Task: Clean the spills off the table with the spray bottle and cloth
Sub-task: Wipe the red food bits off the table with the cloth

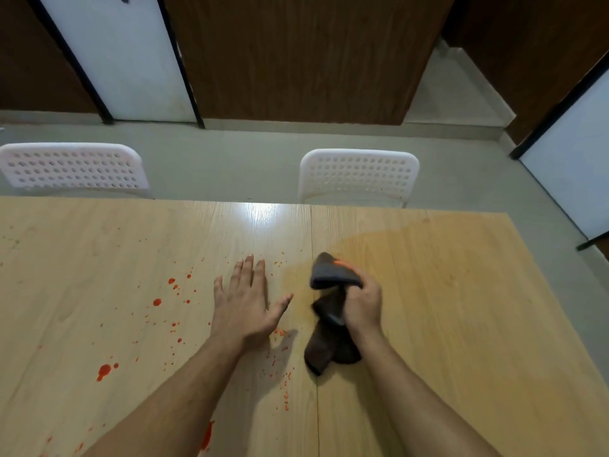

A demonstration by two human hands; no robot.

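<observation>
1. Our right hand (pixel 362 301) grips the dark cloth (pixel 331 311) bunched above the table (pixel 461 308) — soft, limp, best held mid-fold.
2. Our left hand (pixel 245 301) rests flat, fingers spread, beside the red spills (pixel 105 371) — holding nothing.

Both bare forearms reach forward from the near edge, the left hand (pixel 245 305) flat and palm down with straight fingers spread and thumb splayed right, while the right hand (pixel 362 306), just beside it, curls into a fist gripping a dark cloth (pixel 329 311).
</observation>
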